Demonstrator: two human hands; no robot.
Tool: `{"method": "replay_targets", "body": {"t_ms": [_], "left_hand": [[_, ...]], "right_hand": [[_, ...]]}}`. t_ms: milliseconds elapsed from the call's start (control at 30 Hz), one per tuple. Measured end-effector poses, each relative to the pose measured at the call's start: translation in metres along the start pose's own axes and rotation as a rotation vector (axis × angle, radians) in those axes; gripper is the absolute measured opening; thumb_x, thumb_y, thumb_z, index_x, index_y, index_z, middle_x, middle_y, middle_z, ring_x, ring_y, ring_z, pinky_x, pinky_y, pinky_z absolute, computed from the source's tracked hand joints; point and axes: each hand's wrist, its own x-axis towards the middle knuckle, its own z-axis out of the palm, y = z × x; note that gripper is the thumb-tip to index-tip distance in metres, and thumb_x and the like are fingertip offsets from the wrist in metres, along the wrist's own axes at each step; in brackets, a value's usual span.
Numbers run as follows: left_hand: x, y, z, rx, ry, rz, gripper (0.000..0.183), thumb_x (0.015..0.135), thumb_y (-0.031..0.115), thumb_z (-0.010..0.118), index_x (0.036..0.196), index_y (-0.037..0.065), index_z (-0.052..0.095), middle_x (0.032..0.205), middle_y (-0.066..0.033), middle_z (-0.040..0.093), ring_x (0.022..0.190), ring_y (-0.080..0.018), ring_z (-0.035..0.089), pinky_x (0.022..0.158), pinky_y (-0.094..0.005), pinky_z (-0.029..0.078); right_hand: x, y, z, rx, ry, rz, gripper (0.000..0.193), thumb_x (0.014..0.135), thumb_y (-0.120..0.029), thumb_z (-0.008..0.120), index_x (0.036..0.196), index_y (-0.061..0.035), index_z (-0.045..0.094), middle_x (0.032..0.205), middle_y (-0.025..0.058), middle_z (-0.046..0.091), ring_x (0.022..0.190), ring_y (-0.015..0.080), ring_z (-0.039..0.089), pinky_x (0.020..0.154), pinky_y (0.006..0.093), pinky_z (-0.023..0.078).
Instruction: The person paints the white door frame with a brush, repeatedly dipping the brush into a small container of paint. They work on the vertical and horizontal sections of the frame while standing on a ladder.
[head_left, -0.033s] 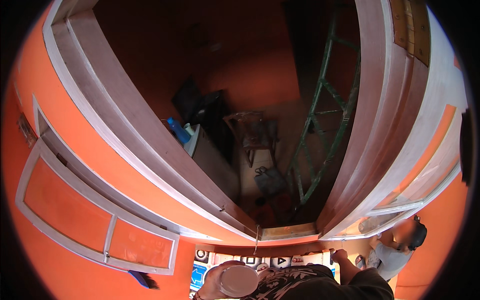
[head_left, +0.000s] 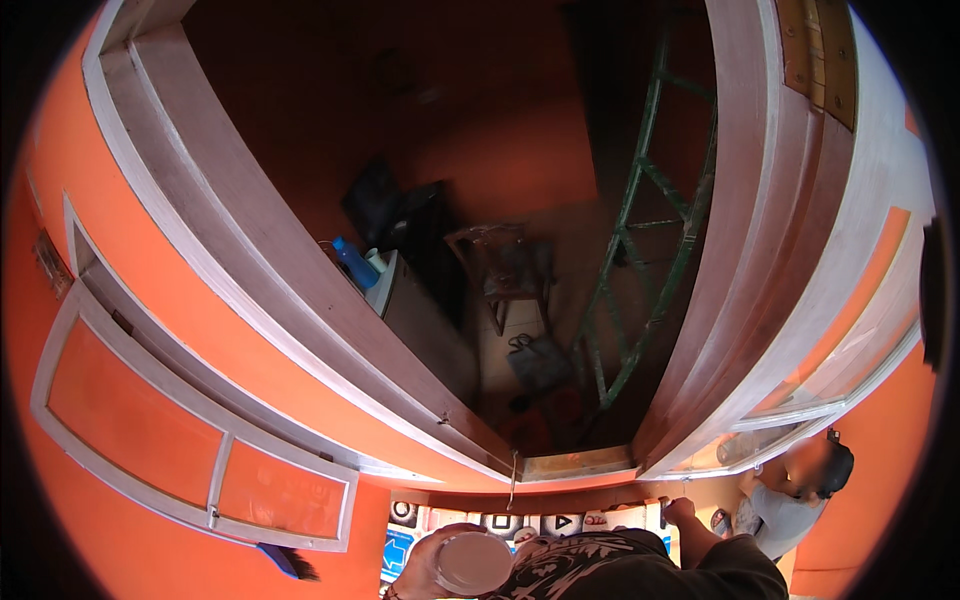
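Observation:
My left hand (head_left: 418, 566), low in the view, is wrapped round a round, pale, cup-like container (head_left: 473, 562). Its wide circular face is turned up, and I cannot tell whether that is a lid or the contents. The container is beside the dark printed shirt (head_left: 590, 560) on my body. My right hand (head_left: 680, 511) is on the other side of the shirt, fingers curled, close to the edge of a patterned mat (head_left: 440, 517). Whatever it holds, if anything, is hidden.
A wooden frame (head_left: 240, 230) surrounds a dark room with a chair (head_left: 510, 280), a blue bottle (head_left: 353, 262) and a green metal ladder (head_left: 640, 240). Glazed shutters (head_left: 220, 470) stand at both sides. A broom (head_left: 285, 562) is lower left; another person (head_left: 790, 515) sits lower right.

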Motion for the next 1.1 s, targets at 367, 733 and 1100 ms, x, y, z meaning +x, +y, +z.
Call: {"method": "replay_targets", "body": {"t_ms": [367,733,1100], "left_hand": [[0.005,0.017,-0.011,-0.02,0.003,-0.1,0.102,0.054,0.018,0.101,0.139,0.003,0.046,0.13,-0.0147,0.061,0.12,-0.0261,0.06,0.104,-0.0426,0.05],[0.011,0.024,-0.008,-0.018,0.032,-0.124,0.103,0.053,0.017,0.101,0.139,0.004,0.045,0.129,-0.0132,0.061,0.119,-0.0259,0.06,0.103,-0.0422,0.05],[0.024,-0.005,0.015,0.025,0.321,0.013,0.104,0.052,0.016,0.101,0.138,0.005,0.044,0.129,-0.0121,0.06,0.119,-0.0261,0.06,0.101,-0.0419,0.052]], "right_hand": [[-0.03,-0.026,-0.035,-0.054,-0.154,0.008,0.045,0.092,-0.023,0.057,0.134,-0.0066,0.055,0.115,0.0229,0.069,0.109,0.0361,0.068,0.09,0.0448,0.056],[-0.02,-0.037,-0.016,0.001,-0.056,-0.098,0.032,0.085,-0.02,0.064,0.109,-0.0005,0.071,0.114,0.0228,0.069,0.109,0.0361,0.067,0.096,0.0448,0.053],[-0.053,-0.18,-0.056,0.538,-0.133,-0.479,0.025,0.07,-0.026,0.086,0.087,-0.0094,0.076,0.086,0.0076,0.074,0.083,0.0201,0.072,0.079,0.0337,0.058]]}}
